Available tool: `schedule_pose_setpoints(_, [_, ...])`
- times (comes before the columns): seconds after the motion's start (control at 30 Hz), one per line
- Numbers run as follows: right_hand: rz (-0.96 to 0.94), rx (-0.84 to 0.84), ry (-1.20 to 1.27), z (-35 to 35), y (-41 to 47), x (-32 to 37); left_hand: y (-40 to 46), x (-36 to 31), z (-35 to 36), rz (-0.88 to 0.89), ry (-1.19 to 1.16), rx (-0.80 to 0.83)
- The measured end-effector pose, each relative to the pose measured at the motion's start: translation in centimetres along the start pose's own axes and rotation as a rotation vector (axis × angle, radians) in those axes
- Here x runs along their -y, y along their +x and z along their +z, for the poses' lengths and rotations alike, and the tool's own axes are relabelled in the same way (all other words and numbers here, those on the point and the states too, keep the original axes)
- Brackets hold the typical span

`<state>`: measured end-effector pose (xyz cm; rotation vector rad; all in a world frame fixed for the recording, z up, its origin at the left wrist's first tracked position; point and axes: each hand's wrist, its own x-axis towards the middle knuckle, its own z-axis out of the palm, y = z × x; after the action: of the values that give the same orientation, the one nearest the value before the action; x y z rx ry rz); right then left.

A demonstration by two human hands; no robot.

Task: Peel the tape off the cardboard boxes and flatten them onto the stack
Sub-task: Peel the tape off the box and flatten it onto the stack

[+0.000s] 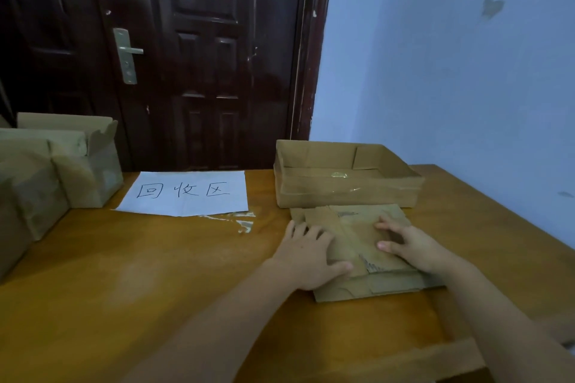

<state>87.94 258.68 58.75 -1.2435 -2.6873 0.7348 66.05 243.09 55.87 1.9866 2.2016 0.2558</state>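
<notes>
A flattened cardboard box (357,236) lies on the wooden table (155,274) right of centre, on top of other flat cardboard. My left hand (306,255) presses its left edge with spread fingers, the thumb lying along the near side. My right hand (410,242) presses flat on the right part. Just behind stands an open shallow cardboard box (345,193) with clear tape across its front wall. At the left edge stand several taped cardboard boxes (56,171), one with its flap up.
A white paper sheet (186,193) with handwritten characters lies at the back middle of the table, with torn tape scraps (241,222) beside it. A dark door (202,56) stands behind; a pale blue wall (466,87) runs along the right.
</notes>
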Motion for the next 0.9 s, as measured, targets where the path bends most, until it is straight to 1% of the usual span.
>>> schedule_pose_setpoints(0.13, [0.001, -0.021, 0.030, 0.4, 0.2, -0.5, 0.4, 0.5, 0.6, -0.008, -0.144, 0.023])
schedule_pose_setpoints(0.27, [-0.014, -0.079, -0.018, 1.0, 0.6, -1.4, 0.7, 1.0, 0.7, -0.011, -0.140, 0.009])
schedule_pose_setpoints(0.4, [0.020, -0.126, -0.117, 1.7, 0.9, -1.8, 1.0, 0.8, 0.4, -0.021, -0.078, 0.060])
schedule_pose_setpoints(0.47, [0.027, -0.123, -0.181, 2.0, 1.1, -1.7, 0.9, 0.7, 0.3, -0.016, -0.069, 0.063])
schedule_pose_setpoints(0.57, [0.035, -0.090, -0.303, 2.0, 1.0, -0.9, 0.6, 0.5, 0.7, -0.012, -0.108, 0.065])
schedule_pose_setpoints(0.7, [0.013, -0.119, -0.448, 1.4, 0.4, 1.8, 0.2, 1.0, -0.1, 0.006, -0.184, 0.084])
schedule_pose_setpoints(0.77, [-0.065, -0.177, -0.504, 1.0, 0.0, 3.8, -0.3, 1.6, -1.2, 0.019, -0.196, 0.019])
schedule_pose_setpoints(0.83, [-0.168, -0.245, -0.458, 0.7, -0.3, 6.5, -1.4, 2.4, -2.9, 0.020, -0.203, -0.074])
schedule_pose_setpoints(0.9, [-0.256, -0.266, -0.410, 1.0, -0.2, 9.7, -3.1, 3.9, -5.0, 0.025, -0.116, -0.172])
